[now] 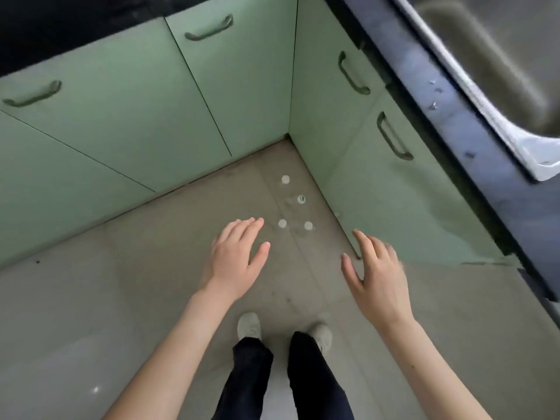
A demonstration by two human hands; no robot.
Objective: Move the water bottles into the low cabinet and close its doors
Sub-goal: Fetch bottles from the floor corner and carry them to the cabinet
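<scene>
Several clear water bottles [301, 199] with white caps stand upright on the floor in the corner between the green low cabinets, seen from straight above. One cap [282, 223] lies just right of my left hand's fingertips. My left hand [239, 259] hovers above the floor, fingers spread, holding nothing. My right hand [375, 271] is also open and empty, hanging near the right-hand cabinet doors [403, 189]. All the cabinet doors in view are closed, including the back doors [236, 86].
A dark countertop [472, 122] with a steel sink [500, 56] runs along the right. Bar handles [394, 136] stick out from the doors. My feet in pale shoes [249, 325] stand on the grey tiled floor [91, 313] behind the bottles.
</scene>
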